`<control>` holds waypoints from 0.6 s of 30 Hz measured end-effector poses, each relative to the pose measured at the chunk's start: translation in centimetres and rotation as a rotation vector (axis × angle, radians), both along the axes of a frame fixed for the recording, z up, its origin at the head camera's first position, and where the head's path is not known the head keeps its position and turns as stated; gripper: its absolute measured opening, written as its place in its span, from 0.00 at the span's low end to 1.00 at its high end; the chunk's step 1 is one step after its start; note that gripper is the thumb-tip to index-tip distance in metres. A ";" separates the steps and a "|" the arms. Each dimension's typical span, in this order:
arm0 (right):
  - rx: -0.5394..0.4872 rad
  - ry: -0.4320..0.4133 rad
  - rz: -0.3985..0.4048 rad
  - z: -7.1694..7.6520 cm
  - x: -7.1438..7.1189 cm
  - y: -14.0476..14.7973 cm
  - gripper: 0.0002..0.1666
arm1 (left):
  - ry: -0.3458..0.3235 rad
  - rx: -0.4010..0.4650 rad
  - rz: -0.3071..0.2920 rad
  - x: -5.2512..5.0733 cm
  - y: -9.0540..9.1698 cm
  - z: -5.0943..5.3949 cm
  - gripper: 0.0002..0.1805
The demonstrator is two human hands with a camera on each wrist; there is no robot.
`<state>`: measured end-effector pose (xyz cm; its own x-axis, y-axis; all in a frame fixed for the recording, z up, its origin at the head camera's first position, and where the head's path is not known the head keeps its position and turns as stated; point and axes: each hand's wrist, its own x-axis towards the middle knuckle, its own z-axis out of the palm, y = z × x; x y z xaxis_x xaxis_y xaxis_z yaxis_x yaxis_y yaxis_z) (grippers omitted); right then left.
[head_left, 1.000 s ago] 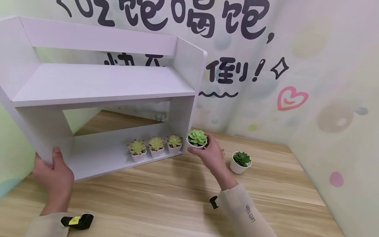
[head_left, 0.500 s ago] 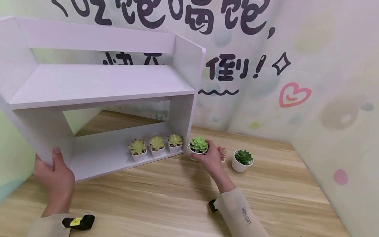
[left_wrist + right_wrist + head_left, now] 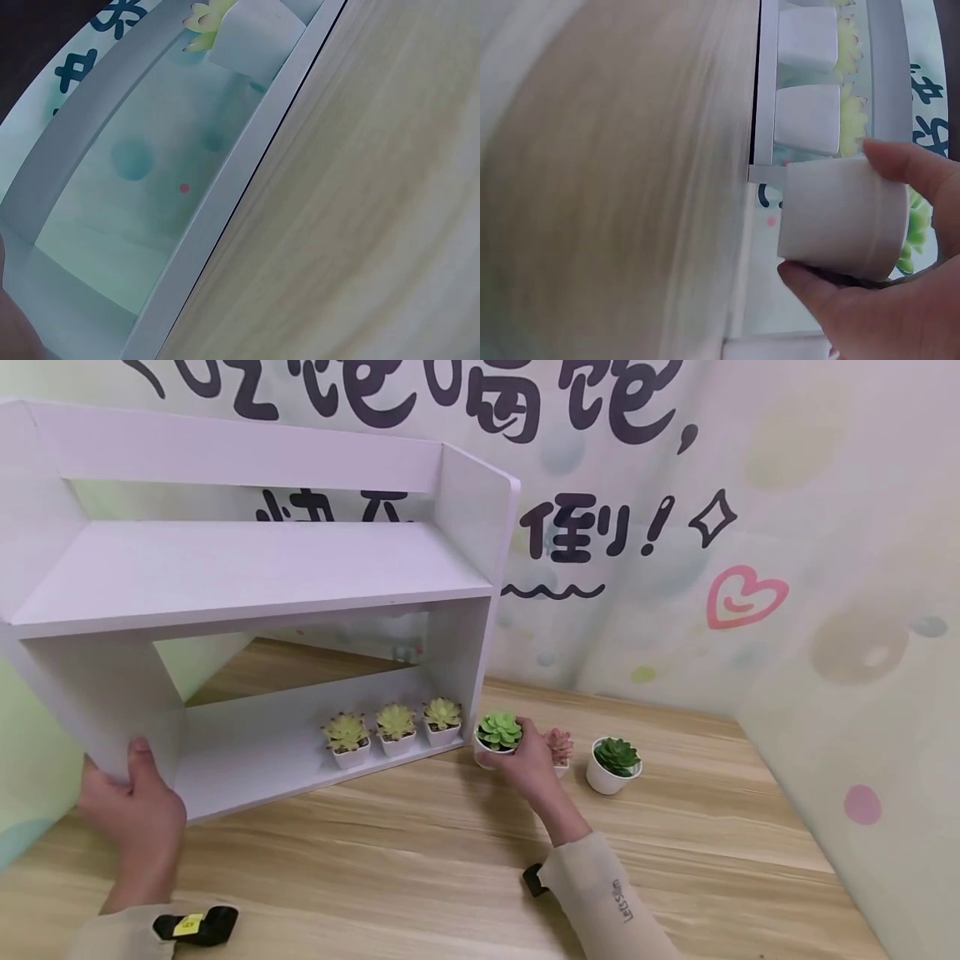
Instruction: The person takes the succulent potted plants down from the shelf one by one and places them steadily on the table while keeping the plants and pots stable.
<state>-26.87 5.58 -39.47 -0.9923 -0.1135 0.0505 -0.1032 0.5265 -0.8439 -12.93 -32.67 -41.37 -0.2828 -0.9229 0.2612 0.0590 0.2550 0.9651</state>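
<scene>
My left hand (image 3: 135,797) grips the left side panel of a white two-tier shelf (image 3: 255,568), thumb on the inner face. Just outside the shelf's right panel, my right hand (image 3: 531,764) holds a bright green potted succulent (image 3: 499,732) by its round white pot. In the right wrist view the thumb and fingers clasp that pot (image 3: 840,217) from opposite sides, close to the shelf's end. The pot looks to be at the tabletop; contact there cannot be made out. Three yellow-green succulents (image 3: 395,727) in square white pots line the lower board's right front.
A pink succulent (image 3: 558,747), partly behind my right hand, stands on the wood-grain table (image 3: 375,877). To its right is a dark green succulent (image 3: 613,767) in a round white pot. A printed wall cover (image 3: 645,610) rises behind the table and shelf.
My right hand has lowered the bright green succulent beside the shelf's right panel. More of the pink succulent shows now. The left hand keeps its grip on the shelf.
</scene>
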 end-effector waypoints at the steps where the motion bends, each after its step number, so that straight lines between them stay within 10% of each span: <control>1: 0.008 -0.010 0.000 0.0 0.0 0.0 0.49 | 0.002 -0.003 -0.001 0.0 0.0 0.0 0.20; 18: 0.100 -0.013 0.026 -1.4 -0.8 -0.2 0.51 | -0.003 -0.028 0.001 0.0 -0.2 -0.1 0.20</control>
<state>-27.62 5.38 -40.85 -0.9894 -0.1428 0.0248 -0.1071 0.6052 -0.7888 -12.92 -32.86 -41.46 -0.2828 -0.9156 0.2858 0.0563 0.2816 0.9579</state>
